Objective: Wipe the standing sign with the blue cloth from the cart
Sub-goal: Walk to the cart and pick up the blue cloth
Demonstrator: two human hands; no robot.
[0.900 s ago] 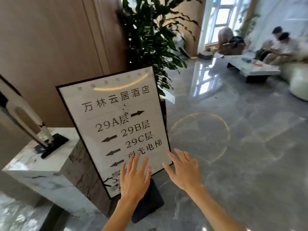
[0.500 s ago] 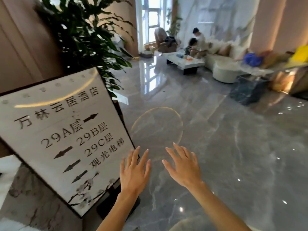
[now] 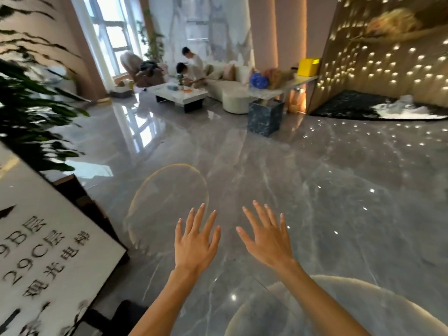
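Note:
The standing sign (image 3: 46,241), a white board with black characters, arrows and a dark frame, fills the lower left and is cut off by the frame's edge. My left hand (image 3: 195,241) is held out flat with fingers spread, to the right of the sign and not touching it. My right hand (image 3: 266,236) is beside it, also spread and empty, over the grey floor. No blue cloth and no cart appear in view.
Glossy grey marble floor (image 3: 278,170) stretches ahead. A leafy plant (image 3: 26,105) stands behind the sign. Far back are a low table (image 3: 179,93), a cream sofa with two people (image 3: 191,69), a dark marble block (image 3: 265,117) and a lit gold wall (image 3: 388,57).
The view has swung to the right: the sign slid from the centre to the lower left edge. Both hands, once over the sign's lower part, now hover over bare floor, still spread.

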